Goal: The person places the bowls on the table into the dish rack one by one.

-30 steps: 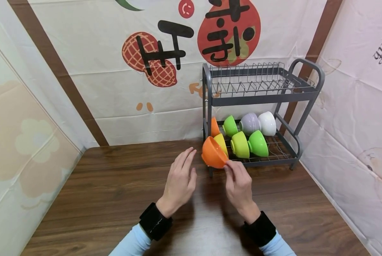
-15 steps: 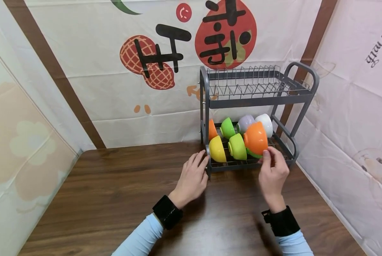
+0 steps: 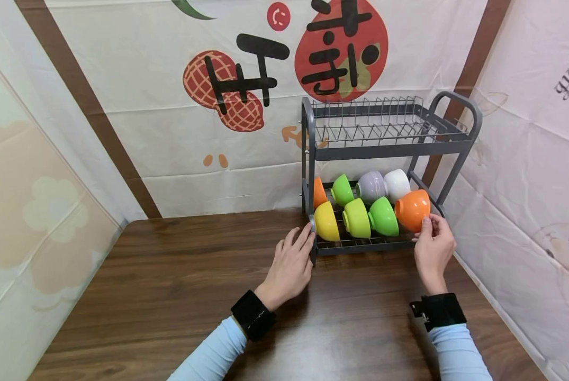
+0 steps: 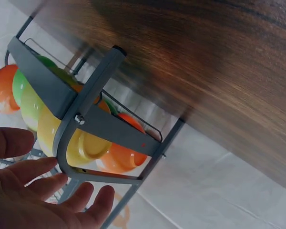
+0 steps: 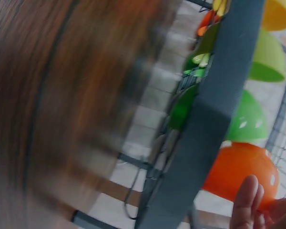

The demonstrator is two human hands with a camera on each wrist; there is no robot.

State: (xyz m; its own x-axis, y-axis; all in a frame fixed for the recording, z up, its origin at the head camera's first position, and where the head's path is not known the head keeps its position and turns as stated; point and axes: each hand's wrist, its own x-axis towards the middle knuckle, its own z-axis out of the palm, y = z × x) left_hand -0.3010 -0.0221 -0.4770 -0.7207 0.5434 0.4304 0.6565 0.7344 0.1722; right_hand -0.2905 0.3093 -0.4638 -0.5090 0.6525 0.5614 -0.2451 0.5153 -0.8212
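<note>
An orange bowl (image 3: 412, 209), tipped on its side, is at the right front of the dish rack's (image 3: 389, 151) lower tier. My right hand (image 3: 435, 251) pinches its rim between thumb and fingers; the right wrist view shows the thumb against the orange bowl (image 5: 240, 169). My left hand (image 3: 289, 264) touches the rack's left front post with fingers extended, beside a yellow bowl (image 3: 326, 221). A yellow-green bowl (image 3: 357, 218) and a green bowl (image 3: 384, 216) fill the front row between them, also on their sides.
Behind stand another orange bowl (image 3: 319, 192), a small green bowl (image 3: 343, 190), a lavender bowl (image 3: 371, 187) and a white bowl (image 3: 397, 184). The rack's upper tier has wire slots. A wooden table (image 3: 179, 296) lies under it, with fabric walls behind and at the sides.
My right hand has carried the orange bowl from the rack's left front, past the other bowls, to the right end of the lower tier. My left hand has moved right onto the rack's post.
</note>
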